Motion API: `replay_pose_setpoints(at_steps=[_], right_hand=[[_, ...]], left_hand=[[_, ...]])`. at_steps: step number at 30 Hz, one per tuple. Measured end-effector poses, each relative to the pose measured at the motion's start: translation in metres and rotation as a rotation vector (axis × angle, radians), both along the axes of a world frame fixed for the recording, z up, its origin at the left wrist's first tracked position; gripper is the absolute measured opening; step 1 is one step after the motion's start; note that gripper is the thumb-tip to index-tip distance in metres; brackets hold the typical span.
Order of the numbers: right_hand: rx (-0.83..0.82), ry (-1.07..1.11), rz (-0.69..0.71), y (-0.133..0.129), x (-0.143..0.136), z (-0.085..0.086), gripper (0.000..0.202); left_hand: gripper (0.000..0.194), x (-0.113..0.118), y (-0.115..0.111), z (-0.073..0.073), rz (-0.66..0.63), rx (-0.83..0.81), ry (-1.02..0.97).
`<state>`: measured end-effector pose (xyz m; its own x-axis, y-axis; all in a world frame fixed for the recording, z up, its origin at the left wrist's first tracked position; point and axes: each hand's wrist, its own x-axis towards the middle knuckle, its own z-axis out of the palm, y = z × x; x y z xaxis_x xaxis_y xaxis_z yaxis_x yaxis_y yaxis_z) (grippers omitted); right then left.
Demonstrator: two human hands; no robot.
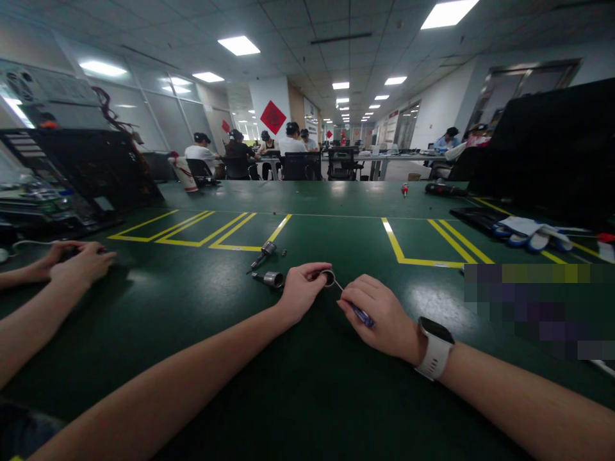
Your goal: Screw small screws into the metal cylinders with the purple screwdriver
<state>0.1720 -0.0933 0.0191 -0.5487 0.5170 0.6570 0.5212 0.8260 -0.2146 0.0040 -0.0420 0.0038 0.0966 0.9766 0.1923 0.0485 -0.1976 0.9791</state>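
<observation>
Near the middle of the green table, my left hand [302, 291] is closed with thumb and fingers around a small round metal cup [329, 278], its open end showing as a ring. My right hand [377, 314] grips a screwdriver [363, 316] with a dark blue handle. The thin shaft points at the cup; whether the tip touches it I cannot tell. Left of my left hand lie two hole saws, one farther away [268, 248] and one closer [273, 279], both with slim shanks. A tiny metal piece [284, 252] lies beside them.
Yellow tape outlines [235, 247] mark the table [307, 384]. Another person's hands [79, 262] are at the left. White-and-blue gloves [533, 232] lie at the right by a black panel [548, 147]. A paper cup [183, 173] stands at the far left edge. People sit at desks beyond.
</observation>
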Motion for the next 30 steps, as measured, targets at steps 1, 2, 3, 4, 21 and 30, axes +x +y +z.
replay_pose_setpoints(at_steps=[1, 2, 3, 4, 21, 30], right_hand=[[0.001, -0.001, -0.001, -0.0002, 0.0001, -0.0002, 0.012], [0.003, -0.001, -0.001, -0.0004, 0.0003, -0.0006, 0.012], [0.004, 0.001, -0.001, -0.0004, 0.0004, -0.0012, 0.011], [0.004, 0.004, -0.001, -0.0003, 0.0005, -0.0017, 0.011], [0.049, -0.024, -0.013, -0.0007, -0.0011, 0.0003, 0.013], [0.027, 0.007, 0.002, -0.0004, -0.0010, -0.0004, 0.012]], left_hand=[[0.026, 0.0001, -0.0004, 0.0005, -0.002, -0.003, -0.002], [0.026, 0.0002, -0.0009, 0.0011, -0.002, -0.006, -0.005], [0.027, 0.0003, -0.0014, 0.0018, -0.001, -0.008, -0.008], [0.027, 0.0004, -0.0021, 0.0026, 0.001, -0.010, -0.010], [0.029, -0.0001, -0.0017, 0.0012, -0.002, -0.024, -0.036], [0.027, -0.0006, -0.0007, 0.0006, -0.007, -0.018, -0.039]])
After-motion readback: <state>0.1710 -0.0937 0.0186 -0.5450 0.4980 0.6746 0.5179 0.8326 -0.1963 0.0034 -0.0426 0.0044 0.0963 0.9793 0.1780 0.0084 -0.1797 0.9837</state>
